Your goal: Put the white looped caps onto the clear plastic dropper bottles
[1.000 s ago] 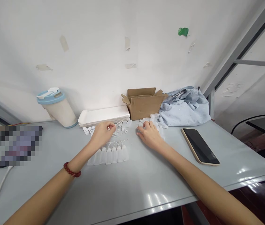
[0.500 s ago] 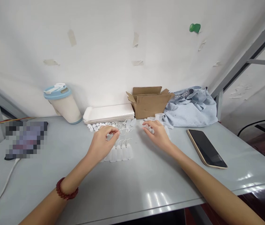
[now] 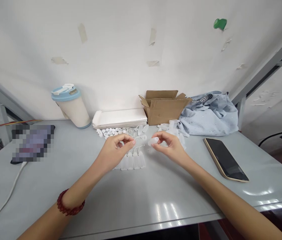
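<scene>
My left hand (image 3: 117,150) is closed in a pinch on a thin white cord piece (image 3: 141,137) that sticks out to the right of its fingertips, with a small round end. Between thumb and fingers of my right hand (image 3: 169,145) is a translucent plastic sleeve (image 3: 152,141), facing the cord piece but apart from it. Below my left fingertips, several translucent sleeves with white cords (image 3: 130,161) lie side by side in a row. Small white caps (image 3: 108,131) are heaped behind my left hand. Loose translucent pieces (image 3: 173,125) lie behind my right hand, partly hidden by it.
At the back stand a cream cup with blue lid (image 3: 73,108), a stack of white envelopes (image 3: 119,116) and an open cardboard box (image 3: 165,110). Light blue cloth (image 3: 210,116) lies beside the box. A phone (image 3: 225,160) rests at right; a blurred device with cable (image 3: 32,143) at left.
My right hand has come away from the loose pieces holding a translucent sleeve. The cord piece in my left hand now points right, toward it. The whole view has shifted slightly.
</scene>
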A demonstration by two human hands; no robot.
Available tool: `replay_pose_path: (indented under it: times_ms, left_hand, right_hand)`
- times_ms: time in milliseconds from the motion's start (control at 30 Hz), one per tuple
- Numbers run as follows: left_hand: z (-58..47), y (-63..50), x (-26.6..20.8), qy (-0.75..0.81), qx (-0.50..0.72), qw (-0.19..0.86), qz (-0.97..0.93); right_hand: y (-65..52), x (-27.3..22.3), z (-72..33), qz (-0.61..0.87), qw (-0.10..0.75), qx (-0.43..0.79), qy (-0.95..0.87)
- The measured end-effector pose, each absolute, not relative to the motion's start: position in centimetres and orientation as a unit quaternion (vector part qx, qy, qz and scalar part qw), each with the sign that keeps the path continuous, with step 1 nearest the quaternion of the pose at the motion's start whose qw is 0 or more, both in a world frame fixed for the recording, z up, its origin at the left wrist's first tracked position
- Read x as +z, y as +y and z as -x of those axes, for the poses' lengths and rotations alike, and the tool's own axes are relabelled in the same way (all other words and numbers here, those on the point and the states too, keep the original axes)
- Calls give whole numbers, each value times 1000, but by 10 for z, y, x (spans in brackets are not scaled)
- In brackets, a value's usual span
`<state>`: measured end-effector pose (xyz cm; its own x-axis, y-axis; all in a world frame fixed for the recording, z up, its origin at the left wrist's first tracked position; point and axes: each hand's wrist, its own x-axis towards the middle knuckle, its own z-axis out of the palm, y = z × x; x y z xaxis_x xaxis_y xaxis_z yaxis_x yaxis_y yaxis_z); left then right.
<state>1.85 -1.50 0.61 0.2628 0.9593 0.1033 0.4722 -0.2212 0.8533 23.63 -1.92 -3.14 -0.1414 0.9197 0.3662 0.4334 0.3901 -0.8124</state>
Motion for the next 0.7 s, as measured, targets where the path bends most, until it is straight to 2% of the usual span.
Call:
replay_pose_path:
  times_ms: [567,700]
  left_hand:
    - [-27,-25,-2,488,296,325,-754]
    - [-29,-26,-2,488,297,320,-756]
  right_hand:
    - [-24,-46,-231,406,405,-2,-819]
    - [-25,-47,-230,400,403,-34,-822]
